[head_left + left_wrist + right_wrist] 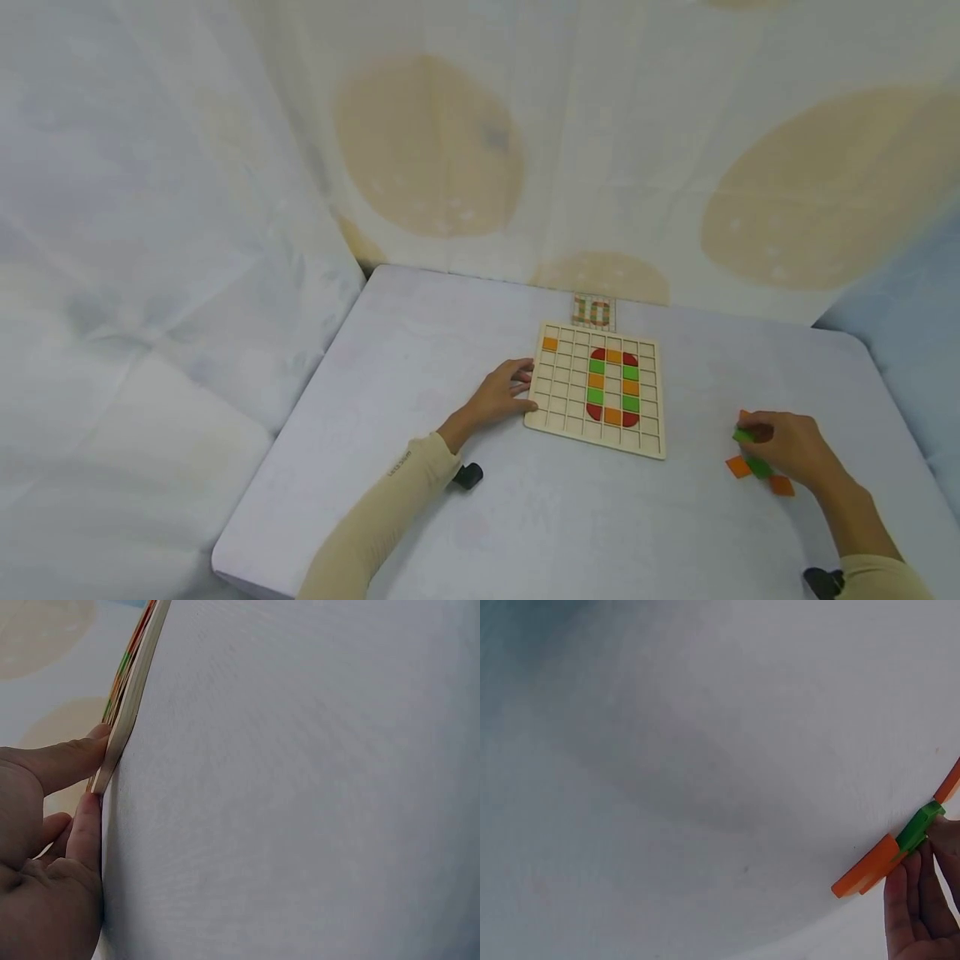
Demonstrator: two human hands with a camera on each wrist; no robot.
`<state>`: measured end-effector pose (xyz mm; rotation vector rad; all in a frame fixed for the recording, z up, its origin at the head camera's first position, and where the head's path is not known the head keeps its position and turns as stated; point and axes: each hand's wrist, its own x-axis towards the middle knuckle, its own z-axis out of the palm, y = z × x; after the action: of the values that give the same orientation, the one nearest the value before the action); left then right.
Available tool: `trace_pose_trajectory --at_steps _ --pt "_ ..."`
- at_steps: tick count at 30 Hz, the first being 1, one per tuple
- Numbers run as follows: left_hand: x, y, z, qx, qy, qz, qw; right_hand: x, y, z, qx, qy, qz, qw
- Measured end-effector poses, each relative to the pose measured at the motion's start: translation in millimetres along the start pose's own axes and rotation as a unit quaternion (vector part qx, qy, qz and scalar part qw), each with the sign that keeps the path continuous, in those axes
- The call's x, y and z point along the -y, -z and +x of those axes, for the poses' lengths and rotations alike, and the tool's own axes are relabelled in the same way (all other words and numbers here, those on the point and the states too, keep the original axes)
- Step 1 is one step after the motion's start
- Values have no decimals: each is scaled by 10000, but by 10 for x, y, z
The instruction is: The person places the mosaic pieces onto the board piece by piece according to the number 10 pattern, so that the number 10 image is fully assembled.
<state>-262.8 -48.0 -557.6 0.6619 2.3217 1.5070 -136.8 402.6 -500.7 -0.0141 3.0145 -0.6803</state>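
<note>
My left hand (501, 395) rests at the left edge of a wooden grid board (562, 421), its thumb over the rim and its other fingertips along the side. In the left wrist view, the thumb (71, 761) touches the board's pale edge (135, 694). Red rounded corner pieces with green and orange square tiles form a ring on the board; one orange tile (550, 343) sits at its upper left. Over at the right, my right hand (791, 446) pinches a green tile (919, 825) between thumb and fingers, among loose orange and green tiles.
A small pattern card (594, 312) showing a coloured "10" lies behind the board. Loose tiles near the right hand include an orange tile (738, 467), a green tile (759, 467) and another orange tile (782, 486). A patterned curtain (600, 167) hangs behind the white table (420, 333).
</note>
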Motion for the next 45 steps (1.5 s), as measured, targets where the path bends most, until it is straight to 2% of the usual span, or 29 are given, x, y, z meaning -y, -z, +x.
trace_pose_trajectory --at_steps 4,9,14,19,27,33,40,45 --pt "12 2 5 -38 -1 -31 10000 -17 -33 28 -69 -9 53 10000" --pt "20 3 11 -34 2 -59 10000 45 -17 104 90 -210 162 9996" --pt "21 -18 13 -52 106 -69 9999 279 -10 296 123 -47 353 9993" --pt "-5 -18 -12 -79 147 -95 9998 591 -69 646 230 120 480 9985" --pt "-29 -18 -18 -71 96 -169 9998 1140 -207 1178 120 830 426 9956" --pt "-26 -35 28 -74 49 -274 9996 1459 -375 1489 108 1509 540 9870" --pt "-16 -76 65 -6 -14 -277 9996 1667 -570 1702 263 2162 671 9737" --pt "6 -81 87 -5 10 -216 9998 1789 -653 1776 231 2202 666 9729"
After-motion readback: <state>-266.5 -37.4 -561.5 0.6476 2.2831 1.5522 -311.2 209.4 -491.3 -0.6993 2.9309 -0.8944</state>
